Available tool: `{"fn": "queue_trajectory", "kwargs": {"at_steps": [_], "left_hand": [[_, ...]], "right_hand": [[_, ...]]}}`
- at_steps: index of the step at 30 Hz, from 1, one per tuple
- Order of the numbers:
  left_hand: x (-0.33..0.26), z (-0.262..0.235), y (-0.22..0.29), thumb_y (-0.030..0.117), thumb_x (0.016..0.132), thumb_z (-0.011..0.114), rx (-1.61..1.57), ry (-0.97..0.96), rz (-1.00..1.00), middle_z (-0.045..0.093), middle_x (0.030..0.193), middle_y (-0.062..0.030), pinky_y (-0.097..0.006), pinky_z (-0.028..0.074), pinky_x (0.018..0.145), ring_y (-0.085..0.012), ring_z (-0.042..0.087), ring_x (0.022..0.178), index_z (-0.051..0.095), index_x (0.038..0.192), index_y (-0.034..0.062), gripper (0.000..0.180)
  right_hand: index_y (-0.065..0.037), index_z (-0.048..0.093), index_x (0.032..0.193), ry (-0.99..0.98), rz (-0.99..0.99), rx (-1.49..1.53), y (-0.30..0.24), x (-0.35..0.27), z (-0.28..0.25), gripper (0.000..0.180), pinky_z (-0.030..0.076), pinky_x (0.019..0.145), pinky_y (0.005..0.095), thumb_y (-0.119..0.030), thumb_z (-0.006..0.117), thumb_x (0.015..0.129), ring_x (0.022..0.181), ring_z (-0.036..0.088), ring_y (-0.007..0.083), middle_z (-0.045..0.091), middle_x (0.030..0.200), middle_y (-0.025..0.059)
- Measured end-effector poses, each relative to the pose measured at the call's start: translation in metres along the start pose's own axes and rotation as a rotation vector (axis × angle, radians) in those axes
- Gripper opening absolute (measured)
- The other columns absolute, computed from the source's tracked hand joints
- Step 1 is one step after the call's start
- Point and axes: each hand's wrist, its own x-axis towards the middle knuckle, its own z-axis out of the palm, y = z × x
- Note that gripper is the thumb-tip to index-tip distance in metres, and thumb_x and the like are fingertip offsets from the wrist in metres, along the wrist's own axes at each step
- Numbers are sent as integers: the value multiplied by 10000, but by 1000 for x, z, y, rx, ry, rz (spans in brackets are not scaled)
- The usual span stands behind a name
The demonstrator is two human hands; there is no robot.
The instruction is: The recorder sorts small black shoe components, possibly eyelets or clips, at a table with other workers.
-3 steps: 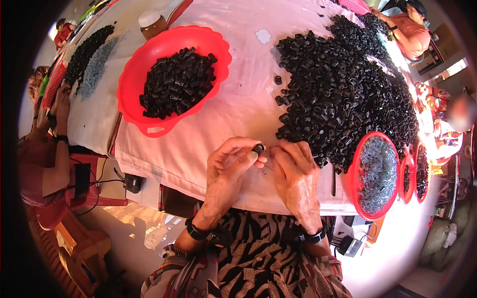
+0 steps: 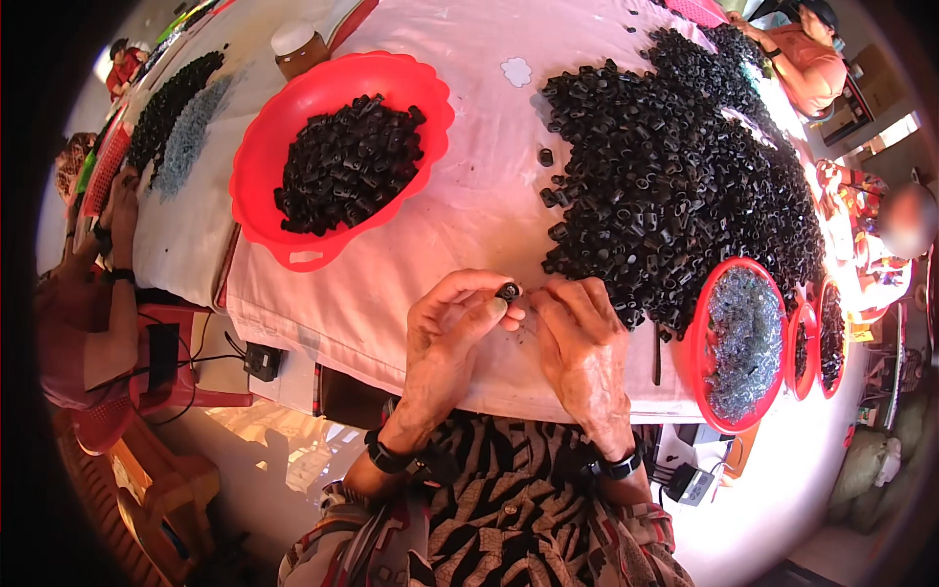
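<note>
Between the thumb and forefinger of my left hand (image 2: 445, 333) is a small black hollow plastic piece (image 2: 507, 292), its open end showing. Close beside it on the right is my right hand (image 2: 585, 342), its fingers bent and pressed together; whatever their tips hold is hidden. Both hands are over the near edge of the cloth-covered table (image 2: 479, 205). A wide heap of similar black plastic pieces (image 2: 675, 186) spreads just beyond my right hand. To the far left, a red scalloped basin (image 2: 256, 186) contains more black pieces (image 2: 347, 166).
Right of my right hand, a red basket (image 2: 697, 367) holds small shiny bluish-silver parts (image 2: 743, 342), with smaller red baskets (image 2: 831, 377) beside it. A lidded jar (image 2: 298, 51) stands behind the basin. Other people (image 2: 807, 68) sit around the table. A dark thin strip (image 2: 656, 357) lies near the edge.
</note>
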Motion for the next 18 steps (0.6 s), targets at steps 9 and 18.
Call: {"fn": "queue_trajectory", "kwargs": {"at_steps": [9, 18], "left_hand": [[2, 0, -1, 24, 927, 621, 83, -35, -25, 682, 1023, -108, -306, 517, 813, -175, 656, 871, 640, 1117, -17, 195], [2, -3, -2, -20, 925, 631, 91, -133, -52, 677, 951, -84, -286, 520, 811, -143, 644, 868, 635, 1108, -12, 184]], "right_hand": [[12, 647, 945, 179, 360, 452, -6, -8, -7, 183, 558, 669, 275, 82, 704, 787, 764, 686, 190, 660, 962, 107], [27, 669, 1039, 85, 538, 1136, -7, 2, -26, 280, 540, 817, 249, 159, 701, 794, 910, 670, 139, 663, 1010, 90]]}}
